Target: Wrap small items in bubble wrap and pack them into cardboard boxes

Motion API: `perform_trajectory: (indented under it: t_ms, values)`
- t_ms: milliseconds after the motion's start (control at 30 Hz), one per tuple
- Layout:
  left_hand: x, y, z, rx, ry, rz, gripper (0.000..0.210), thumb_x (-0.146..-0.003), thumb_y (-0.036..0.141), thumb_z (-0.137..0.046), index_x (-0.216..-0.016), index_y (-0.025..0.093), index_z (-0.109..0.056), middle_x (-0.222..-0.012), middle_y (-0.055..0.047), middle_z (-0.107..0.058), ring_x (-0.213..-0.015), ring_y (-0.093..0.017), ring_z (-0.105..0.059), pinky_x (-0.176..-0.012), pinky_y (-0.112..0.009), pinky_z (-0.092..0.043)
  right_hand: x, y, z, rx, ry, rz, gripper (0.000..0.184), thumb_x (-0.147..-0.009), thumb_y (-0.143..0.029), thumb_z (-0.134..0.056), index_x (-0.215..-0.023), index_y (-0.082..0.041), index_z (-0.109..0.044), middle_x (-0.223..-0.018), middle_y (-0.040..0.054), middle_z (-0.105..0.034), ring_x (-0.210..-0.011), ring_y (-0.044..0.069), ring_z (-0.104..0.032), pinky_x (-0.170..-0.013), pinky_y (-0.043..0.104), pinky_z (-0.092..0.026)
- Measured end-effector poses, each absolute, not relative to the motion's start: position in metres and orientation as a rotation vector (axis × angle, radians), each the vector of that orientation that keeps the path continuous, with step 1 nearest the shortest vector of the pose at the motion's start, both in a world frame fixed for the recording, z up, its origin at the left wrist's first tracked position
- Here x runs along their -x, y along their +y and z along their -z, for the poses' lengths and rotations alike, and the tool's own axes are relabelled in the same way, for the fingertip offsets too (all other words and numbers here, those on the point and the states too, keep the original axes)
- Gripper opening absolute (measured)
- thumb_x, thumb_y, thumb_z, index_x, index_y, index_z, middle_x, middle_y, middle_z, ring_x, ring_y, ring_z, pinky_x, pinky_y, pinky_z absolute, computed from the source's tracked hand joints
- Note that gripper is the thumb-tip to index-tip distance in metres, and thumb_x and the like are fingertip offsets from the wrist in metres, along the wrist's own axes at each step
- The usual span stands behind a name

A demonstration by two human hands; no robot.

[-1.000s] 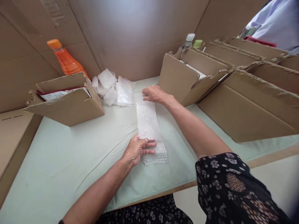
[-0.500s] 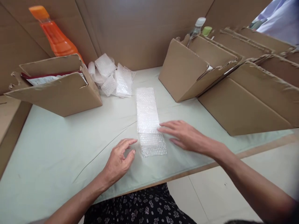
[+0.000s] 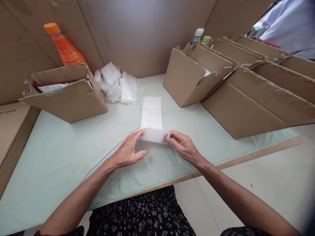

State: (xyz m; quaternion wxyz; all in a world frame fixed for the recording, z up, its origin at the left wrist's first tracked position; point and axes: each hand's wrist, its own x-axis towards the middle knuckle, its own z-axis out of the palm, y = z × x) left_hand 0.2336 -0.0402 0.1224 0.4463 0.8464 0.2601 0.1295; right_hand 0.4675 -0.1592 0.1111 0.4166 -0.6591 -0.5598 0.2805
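A strip of bubble wrap lies on the pale green cloth, its near end folded up into a curled flap. My right hand pinches the right edge of this flap between thumb and fingers. On the other side, my left hand has its thumb spread wide from the fingers, and its fingertips touch the flap's left edge. A pile of bubble wrap pieces sits farther back on the left.
A cardboard box holding packets stands at left, an orange bottle behind it. Several open cardboard boxes line the right, with a white-capped bottle among them. A cardboard wall closes the back. A person's light sleeve shows top right.
The near end of the bubble wrap has been lifted and folded away from me. My right hand has closed on its right edge; my left hand has moved up to its left edge.
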Motion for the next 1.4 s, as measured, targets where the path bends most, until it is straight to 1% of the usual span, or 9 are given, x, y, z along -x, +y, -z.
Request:
perform_trajectory:
  t_ms: [100, 233, 400, 567, 700, 800, 1067, 1233, 1400]
  values:
    - [-0.259, -0.039, -0.113, -1.962, 0.902, -0.428, 0.049, -0.086, 0.028, -0.055, -0.134, 0.013, -0.058, -0.104, -0.007, -0.071, -0.096, -0.021, -0.065, -0.092, -0.036, -0.05, -0.469, -0.151, -0.107, 1.732, -1.373, -0.566, 0.022, -0.095, -0.037, -0.053, -0.102, -0.02, -0.066, -0.091, 0.005, -0.074, -0.084, 0.021, -0.069, -0.076, 0.034, -0.053]
    - [-0.282, -0.031, -0.1, -1.885, 1.076, -0.506, 0.05, -0.085, 0.02, -0.053, -0.134, 0.014, -0.056, -0.07, 0.004, -0.06, -0.066, -0.014, -0.057, -0.073, -0.028, -0.046, -0.466, -0.155, -0.1, 1.773, -1.606, 0.026, 0.034, -0.095, -0.031, -0.058, -0.127, -0.021, -0.061, -0.118, 0.0133, -0.073, -0.109, 0.028, -0.066, -0.093, 0.045, -0.048]
    - [-0.285, -0.029, -0.099, -1.935, 1.144, -0.549, 0.054, -0.083, 0.021, -0.057, -0.137, 0.016, -0.054, -0.08, 0.001, -0.066, -0.073, -0.016, -0.061, -0.077, -0.03, -0.048, -0.456, -0.151, -0.095, 1.724, -2.091, 0.12, 0.028, -0.095, -0.02, -0.056, -0.12, -0.021, -0.068, -0.128, 0.0133, -0.07, -0.119, 0.032, -0.062, -0.094, 0.049, -0.046]
    - [-0.255, -0.049, -0.109, -2.166, 0.809, -0.733, 0.06, -0.082, 0.033, -0.066, -0.138, 0.018, -0.055, -0.135, -0.015, -0.063, -0.125, -0.03, -0.056, -0.108, -0.044, -0.042, -0.455, -0.146, -0.097, 1.714, -1.988, -0.108, 0.026, -0.099, -0.018, -0.048, -0.11, -0.02, -0.071, -0.105, 0.0084, -0.078, -0.095, 0.025, -0.07, -0.088, 0.043, -0.05]
    - [-0.234, -0.066, -0.113, -2.125, 0.714, -0.533, 0.049, -0.088, 0.024, -0.058, -0.136, 0.023, -0.06, -0.117, -0.01, -0.072, -0.102, -0.025, -0.065, -0.096, -0.041, -0.049, -0.451, -0.168, -0.112, 1.676, -1.891, -0.506, 0.026, -0.1, -0.028, -0.05, -0.118, -0.026, -0.069, -0.109, 0.0044, -0.078, -0.096, 0.022, -0.072, -0.083, 0.037, -0.055]
    - [-0.242, -0.063, -0.107, -2.033, 0.87, -0.427, 0.049, -0.088, 0.023, -0.056, -0.136, 0.026, -0.059, -0.11, -0.007, -0.074, -0.082, -0.021, -0.064, -0.084, -0.037, -0.051, -0.445, -0.18, -0.119, 1.74, -1.874, -0.301, 0.029, -0.1, -0.032, -0.052, -0.123, -0.027, -0.067, -0.12, 0.008, -0.074, -0.107, 0.026, -0.069, -0.087, 0.042, -0.054]
    - [-0.249, -0.055, -0.098, -2.354, 0.734, -0.629, 0.046, -0.087, 0.026, -0.06, -0.133, 0.019, -0.06, -0.134, -0.014, -0.062, -0.128, -0.031, -0.053, -0.109, -0.048, -0.04, -0.441, -0.169, -0.104, 1.737, -2.142, -0.048, 0.029, -0.095, -0.019, -0.053, -0.12, -0.021, -0.067, -0.119, 0.0136, -0.073, -0.102, 0.029, -0.067, -0.087, 0.048, -0.05]
    - [-0.221, -0.072, -0.109, -2.227, 0.603, -0.436, 0.051, -0.088, 0.02, -0.056, -0.139, 0.023, -0.056, -0.106, -0.009, -0.072, -0.098, -0.026, -0.063, -0.095, -0.044, -0.047, -0.441, -0.183, -0.108, 1.671, -1.991, -0.459, 0.031, -0.099, -0.028, -0.053, -0.127, -0.026, -0.064, -0.109, 0.0061, -0.077, -0.096, 0.022, -0.071, -0.085, 0.039, -0.055]
    - [-0.235, -0.06, -0.103, -2.224, 0.878, -0.402, 0.049, -0.087, 0.026, -0.06, -0.135, 0.019, -0.059, -0.096, -0.01, -0.069, -0.092, -0.028, -0.061, -0.092, -0.046, -0.047, -0.429, -0.189, -0.116, 1.784, -2.02, -0.03, 0.032, -0.097, -0.034, -0.057, -0.125, -0.02, -0.064, -0.126, 0.0165, -0.068, -0.111, 0.032, -0.064, -0.09, 0.048, -0.052]
